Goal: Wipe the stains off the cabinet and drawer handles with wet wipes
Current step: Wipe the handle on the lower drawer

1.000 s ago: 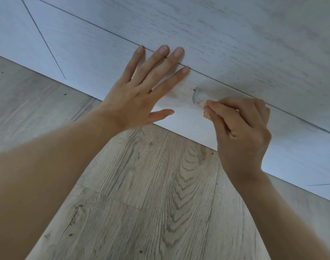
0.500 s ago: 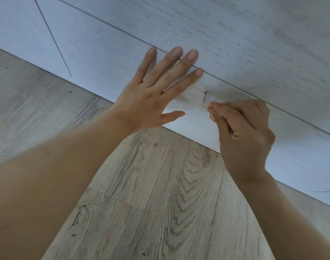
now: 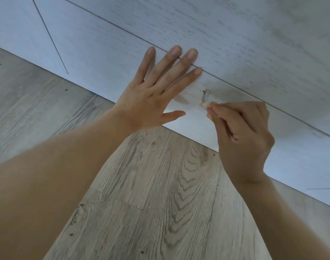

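The right hand point(image 3: 243, 139) was curled into a loose fist, thumb and forefinger pinched on a small wad of wipe point(image 3: 204, 104) that showed an orange-brown tint at its tip. The wad touched the lower end of the handle point(image 3: 206, 95), a small grey curved pull standing out from the drawer front point(image 3: 96, 59). A few rusty specks sat on the white panel just left of the handle's top, and a faint brownish smear lay on the panel between the handle and the other hand.

The left hand point(image 3: 153, 96) was held wide and flat against the same panel, fingers spread and pointing up and to the right, their tips at the thin dark seam that parts this drawer from the panel above; the thumb stuck out toward the right hand without reaching it. It gripped nothing.

Both bare forearms reached in from the bottom corners. Below the cabinet's lower edge ran the floor point(image 3: 160, 194), grey-brown wood-grain planks.
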The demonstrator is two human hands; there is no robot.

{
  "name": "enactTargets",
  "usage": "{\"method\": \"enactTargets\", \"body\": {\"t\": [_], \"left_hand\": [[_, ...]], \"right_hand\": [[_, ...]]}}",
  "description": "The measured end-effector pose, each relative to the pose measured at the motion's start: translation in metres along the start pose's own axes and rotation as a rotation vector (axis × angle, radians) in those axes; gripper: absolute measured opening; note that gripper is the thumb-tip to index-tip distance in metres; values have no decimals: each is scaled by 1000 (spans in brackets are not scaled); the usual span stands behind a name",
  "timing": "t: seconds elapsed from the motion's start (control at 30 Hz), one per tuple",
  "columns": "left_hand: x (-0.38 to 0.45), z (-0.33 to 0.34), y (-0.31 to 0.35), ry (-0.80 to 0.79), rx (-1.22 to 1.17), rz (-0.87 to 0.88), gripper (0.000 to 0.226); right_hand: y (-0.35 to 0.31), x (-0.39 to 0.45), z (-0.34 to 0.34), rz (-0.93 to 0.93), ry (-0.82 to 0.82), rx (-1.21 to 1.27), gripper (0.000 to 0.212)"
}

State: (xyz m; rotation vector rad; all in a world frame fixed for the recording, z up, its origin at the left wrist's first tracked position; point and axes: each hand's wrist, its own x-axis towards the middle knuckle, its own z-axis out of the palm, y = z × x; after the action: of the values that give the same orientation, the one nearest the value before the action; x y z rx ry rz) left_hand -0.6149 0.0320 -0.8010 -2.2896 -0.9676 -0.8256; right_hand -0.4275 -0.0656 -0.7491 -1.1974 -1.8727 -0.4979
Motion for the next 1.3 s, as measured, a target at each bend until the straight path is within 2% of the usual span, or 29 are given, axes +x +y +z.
{"method": "enactTargets", "body": {"t": [0.17, 0.47, 0.63, 0.83, 1.1, 1.3], "left_hand": [[1, -1, -2, 7, 0, 19, 92], [1, 3, 0, 16, 26, 4, 84], [2, 8, 0, 53, 36, 2, 86], [2, 11, 0, 87, 32, -2, 91], [-1, 8, -3, 42, 32, 15, 84], [1, 7, 0, 28, 9, -1, 88]], "right_hand": [[-6, 11, 14, 10, -24, -22, 10], [-10, 20, 18, -86, -58, -128, 17], [-21, 32, 20, 50, -142, -196, 13], [-31, 44, 19, 152, -354, -346, 15], [-10, 6, 1, -37, -139, -134, 6], [-6, 6, 13, 21, -18, -26, 5]]}}
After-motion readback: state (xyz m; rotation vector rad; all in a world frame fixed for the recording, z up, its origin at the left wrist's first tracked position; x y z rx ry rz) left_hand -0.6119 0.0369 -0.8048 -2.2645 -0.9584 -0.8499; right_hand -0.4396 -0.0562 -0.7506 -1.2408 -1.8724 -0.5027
